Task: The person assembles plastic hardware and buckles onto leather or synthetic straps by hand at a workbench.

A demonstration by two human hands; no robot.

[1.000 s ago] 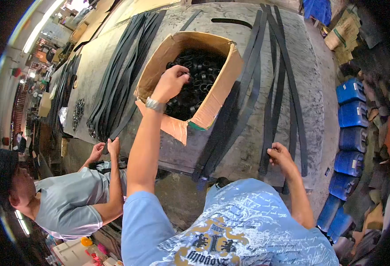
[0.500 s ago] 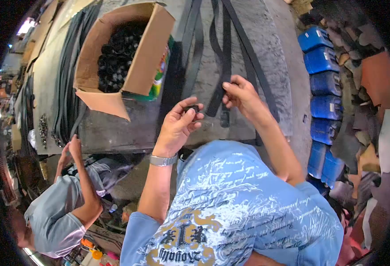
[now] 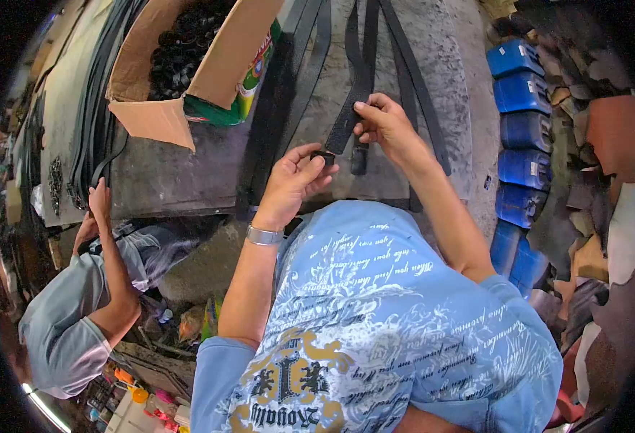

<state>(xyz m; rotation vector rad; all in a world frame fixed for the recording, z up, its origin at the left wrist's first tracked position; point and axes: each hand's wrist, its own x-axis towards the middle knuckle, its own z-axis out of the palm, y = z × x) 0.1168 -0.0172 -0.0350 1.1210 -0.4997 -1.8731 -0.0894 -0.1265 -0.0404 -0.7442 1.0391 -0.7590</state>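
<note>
My left hand (image 3: 292,180), with a metal watch on the wrist, pinches a small black loop (image 3: 323,156) between thumb and fingers. My right hand (image 3: 389,128) grips a black belt strap (image 3: 344,124) near its end, thumb on top. The strap's free end hangs just above and right of the loop, close to the left fingertips. Several more black straps (image 3: 418,94) lie lengthwise on the table around it, and another strap's end (image 3: 359,160) shows below my right fingers.
An open cardboard box (image 3: 220,54) full of small black pieces (image 3: 180,61) stands to the left on the table (image 3: 158,184). A bundle of long straps (image 3: 97,101) lies farther left, where another person (image 3: 79,303) works. Blue jerrycans (image 3: 523,130) line the floor at right.
My right hand has taken hold of the strap end and brought it toward the loop in my left hand. The view has shifted, so the box sits higher.
</note>
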